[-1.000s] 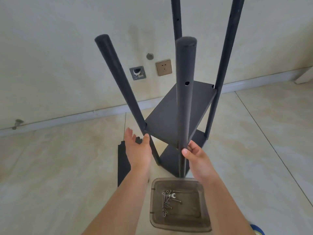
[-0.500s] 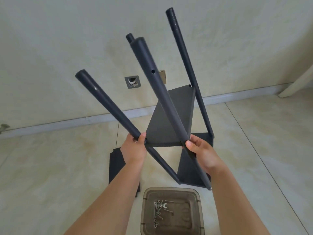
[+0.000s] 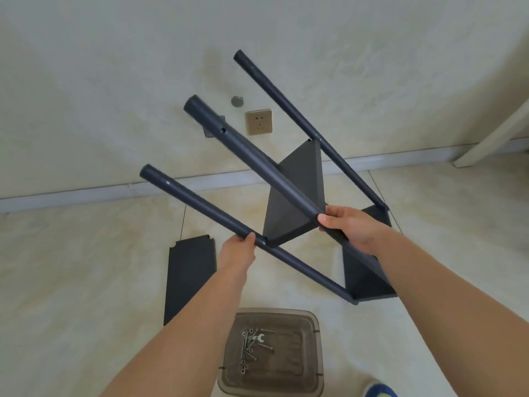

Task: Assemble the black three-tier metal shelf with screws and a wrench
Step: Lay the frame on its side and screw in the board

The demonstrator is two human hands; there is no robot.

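Note:
The partly built black shelf frame [image 3: 297,193] is tilted steeply to the left, its poles pointing up-left toward the wall. Two shelf panels are fixed between the poles, one in the middle and one at the lower end [image 3: 369,276]. My left hand [image 3: 237,250] grips the lower-left pole [image 3: 194,202]. My right hand [image 3: 349,227] grips the thick middle pole [image 3: 252,159]. A third pole [image 3: 303,124] runs along the far side. One loose black shelf panel [image 3: 189,279] lies flat on the floor at the left.
A translucent brown plastic tray [image 3: 303,353] sits on the tiled floor near my feet, holding several screws [image 3: 247,353] and a small wrench [image 3: 257,338]. A wall with a socket [image 3: 259,121] and baseboard lies ahead. A blue shoe tip [image 3: 380,392] shows at bottom right.
The frame went from standing upright to leaning far left. My hands closed on two poles and the frame's lower end swung right.

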